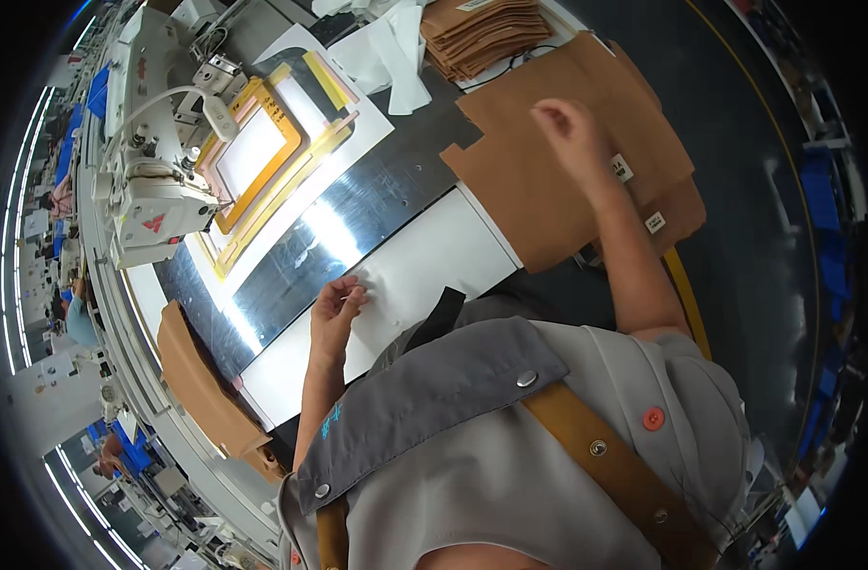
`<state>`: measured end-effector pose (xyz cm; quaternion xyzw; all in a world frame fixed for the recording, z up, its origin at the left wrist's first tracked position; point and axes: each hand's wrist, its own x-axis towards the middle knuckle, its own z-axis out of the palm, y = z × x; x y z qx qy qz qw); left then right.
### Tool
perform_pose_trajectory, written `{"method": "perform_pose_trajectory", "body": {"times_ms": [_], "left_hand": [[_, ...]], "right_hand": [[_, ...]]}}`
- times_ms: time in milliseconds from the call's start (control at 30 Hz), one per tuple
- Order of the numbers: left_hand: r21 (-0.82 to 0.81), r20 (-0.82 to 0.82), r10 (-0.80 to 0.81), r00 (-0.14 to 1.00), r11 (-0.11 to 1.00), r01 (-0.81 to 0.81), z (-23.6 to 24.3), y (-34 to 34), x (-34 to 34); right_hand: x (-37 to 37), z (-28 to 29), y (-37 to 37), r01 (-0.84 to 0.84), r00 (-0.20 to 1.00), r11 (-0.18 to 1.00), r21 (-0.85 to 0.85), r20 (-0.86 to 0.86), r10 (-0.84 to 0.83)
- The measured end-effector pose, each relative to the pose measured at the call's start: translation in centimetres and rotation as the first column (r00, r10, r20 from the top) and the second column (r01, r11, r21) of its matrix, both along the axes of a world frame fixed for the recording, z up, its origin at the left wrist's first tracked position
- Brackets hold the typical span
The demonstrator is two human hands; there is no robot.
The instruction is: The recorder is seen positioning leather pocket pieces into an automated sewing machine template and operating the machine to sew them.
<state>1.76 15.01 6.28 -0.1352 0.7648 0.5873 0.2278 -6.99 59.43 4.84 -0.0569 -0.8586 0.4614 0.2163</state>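
- Brown panels (538, 204): overlapping, smooth, notched edge, white labels (622, 168); at the right end of the table (434, 261).
- My right hand (572, 138): over them, fingers curled; grip I cannot tell.
- My left hand (336, 302): empty, loosely open.

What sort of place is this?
Probably a sewing workshop or factory: there's a white industrial sewing machine, a yellow frame beside it, and overlapping brown panels, apparently fabric.

Dark floor (743, 247) (yellow stripe (689, 300))
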Motion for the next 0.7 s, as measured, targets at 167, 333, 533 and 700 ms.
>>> {"method": "perform_pose_trajectory", "body": {"times_ms": [167,333,533,700], "left_hand": [[0.004,-0.011,0.119,0.993,0.993,-0.119,-1.0,-3.1,2.4],[0.031,0.016,0.192,0.981,0.981,-0.193,-1.4,-5.4,4.4],[0.015,0.019,0.283,0.959,0.959,-0.284,-1.5,-8.0,5.7],[0.043,0.049,0.248,0.968,0.967,-0.250,-1.2,-8.4,4.2]], "right_hand": [[-6.7,-0.5,-6.8,-0.210,0.976,0.964,0.166,-0.028,0.217],[-12.1,-1.7,-9.0,-0.246,0.915,0.785,0.568,-0.133,0.382],[-13.5,-1.8,-9.3,-0.278,0.937,0.624,0.730,0.065,0.342],[-13.4,-0.5,-9.2,-0.336,0.929,0.590,0.734,0.158,0.334]]}}
